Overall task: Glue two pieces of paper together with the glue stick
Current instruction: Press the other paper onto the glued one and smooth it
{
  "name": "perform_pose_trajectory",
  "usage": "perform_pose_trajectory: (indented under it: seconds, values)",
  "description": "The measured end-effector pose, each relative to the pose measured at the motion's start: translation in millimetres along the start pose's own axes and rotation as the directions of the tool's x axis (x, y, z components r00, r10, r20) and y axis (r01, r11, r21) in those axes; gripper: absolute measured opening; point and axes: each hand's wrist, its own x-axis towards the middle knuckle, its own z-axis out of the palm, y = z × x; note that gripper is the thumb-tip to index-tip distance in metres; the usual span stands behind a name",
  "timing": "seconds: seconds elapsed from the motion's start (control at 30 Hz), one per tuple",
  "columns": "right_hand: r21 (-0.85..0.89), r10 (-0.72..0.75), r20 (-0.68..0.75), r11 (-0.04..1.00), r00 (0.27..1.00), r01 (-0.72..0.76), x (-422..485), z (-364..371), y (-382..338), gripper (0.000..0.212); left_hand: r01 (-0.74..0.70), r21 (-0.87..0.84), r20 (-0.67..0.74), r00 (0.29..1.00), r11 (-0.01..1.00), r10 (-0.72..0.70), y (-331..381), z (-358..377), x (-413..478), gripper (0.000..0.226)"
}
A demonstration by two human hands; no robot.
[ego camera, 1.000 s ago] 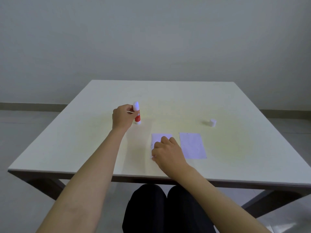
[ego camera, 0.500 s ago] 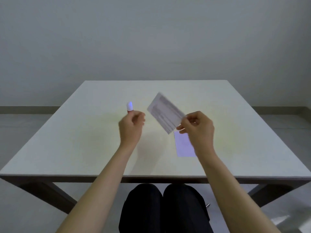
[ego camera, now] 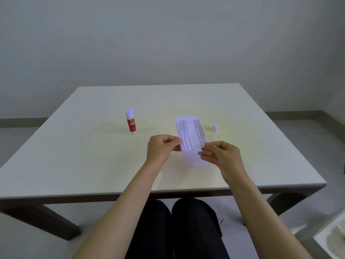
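Note:
A printed paper slip (ego camera: 190, 132) is held upright above the white table (ego camera: 93, 161), printed side facing me. My left hand (ego camera: 161, 149) pinches its lower left edge and my right hand (ego camera: 221, 156) pinches its lower right edge. A second, blank paper (ego camera: 194, 159) lies flat on the table just below the raised slip, partly hidden by it and by my right fingers. The red and white glue stick (ego camera: 131, 122) stands uncapped on the table to the left, apart from both hands. Its small white cap (ego camera: 215, 127) sits to the right of the papers.
The table's near edge (ego camera: 168, 191) runs just beyond my forearms, with my dark-clothed knees beneath it. A grey wall stands behind the table. A pale object shows at the bottom right corner on the floor.
My left hand let go of the glue stick, which now stands alone on the table, and came over to the lifted paper. The slip turned upright between both hands above the blank paper.

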Motion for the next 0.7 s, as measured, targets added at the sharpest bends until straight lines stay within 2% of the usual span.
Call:
perform_pose_trajectory:
  seconds: [0.1,0.2,0.27,0.4,0.7]
  values:
    - [-0.177,0.022,0.012,0.984,1.000,-0.020,2,-9,6,0.008,0.026,0.090,0.023,0.999,0.996,-0.028,-8,-1,-4,0.008]
    - [-0.415,0.041,-0.003,0.909,0.999,-0.038,3,-16,12,0.013,0.003,0.218,0.020,1.000,0.976,-0.007,-15,1,-7,0.011]
    - [-0.511,0.037,-0.011,0.858,0.999,-0.037,3,-18,14,0.015,-0.025,0.293,0.026,0.999,0.956,0.018,-17,2,-8,0.015]
    - [-0.597,0.039,-0.018,0.801,0.999,-0.042,4,-18,14,0.013,-0.043,0.374,0.055,0.998,0.926,0.024,-17,4,-8,0.017]
    - [-0.639,0.038,-0.028,0.767,0.999,-0.047,5,-17,14,0.016,-0.041,0.389,0.083,0.996,0.920,0.009,-19,7,-10,0.017]
